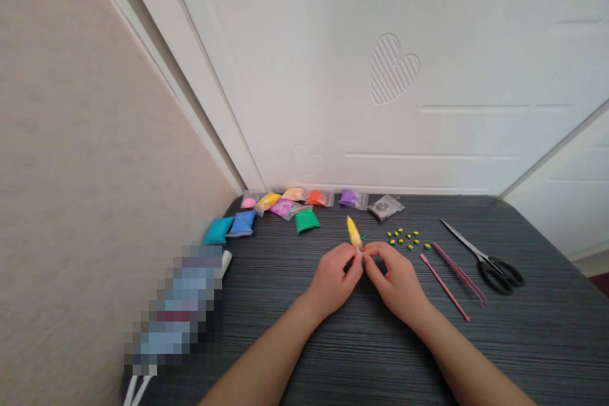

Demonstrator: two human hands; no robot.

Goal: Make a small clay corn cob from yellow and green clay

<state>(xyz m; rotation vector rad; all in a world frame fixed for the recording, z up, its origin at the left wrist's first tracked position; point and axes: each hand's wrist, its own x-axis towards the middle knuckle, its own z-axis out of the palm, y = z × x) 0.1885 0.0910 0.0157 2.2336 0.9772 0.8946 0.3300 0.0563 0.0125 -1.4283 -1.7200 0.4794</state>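
Observation:
A small clear bag of yellow clay (354,232) stands out beyond my fingertips, narrow at its far end. My left hand (335,276) pinches the near end of this bag. Close against it, my right hand (394,279) has its thumb and finger closed at the same end. Just what lies between the fingertips is partly hidden. A tiny green piece (364,236) lies just beyond the right fingers. Several small yellow-and-green pieces (401,241) are scattered on the table past my right hand.
Right of my hands lie a pink modelling tool (445,287), pink tweezers (459,273) and black-handled scissors (495,266). Coloured clay bags, including a green one (307,220) and a purple one (351,197), line the dark table's (366,355) back. A blurred object (176,311) stands left.

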